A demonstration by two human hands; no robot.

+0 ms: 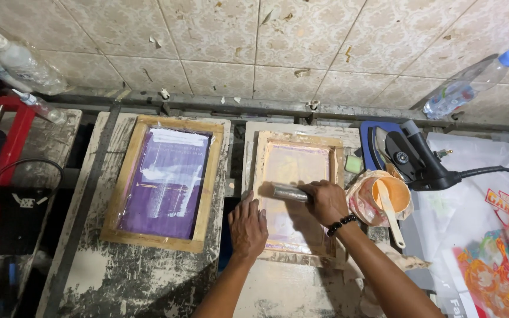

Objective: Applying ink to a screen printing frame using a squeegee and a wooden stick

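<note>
Paint-crusted work board (148,277) filling the lower middle, a second board beside it on the right. Near the left board's far edge, a wooden screen frame with purple mesh (166,182), lying flat. On the right board, a smaller wooden screen frame with pale pinkish mesh (293,168), also flat, its far edge close to the board's far edge.

Off the right board's right edge, white printed fabric (490,235) spread out, bright red and orange figures toward its near right corner. At the fabric's far left corner, a black and blue iron (410,156), cord trailing right. Just beside the pale frame's right edge, a small cup wrapped in stained plastic (378,197), holding orange ink, with a pale spatula (391,215) standing in it, handle leaning toward the near side. Clear plastic bottle with blue cap (472,82) lying tilted on the tiled floor past the far right; more bottles (22,62) at the far left.

Right hand (325,203) clenched around a grey metal squeegee handle (288,192), held across the pale mesh near its middle. Left hand (247,227) released, fingers spread loosely, pressed flat on the pale frame's near left edge.
</note>
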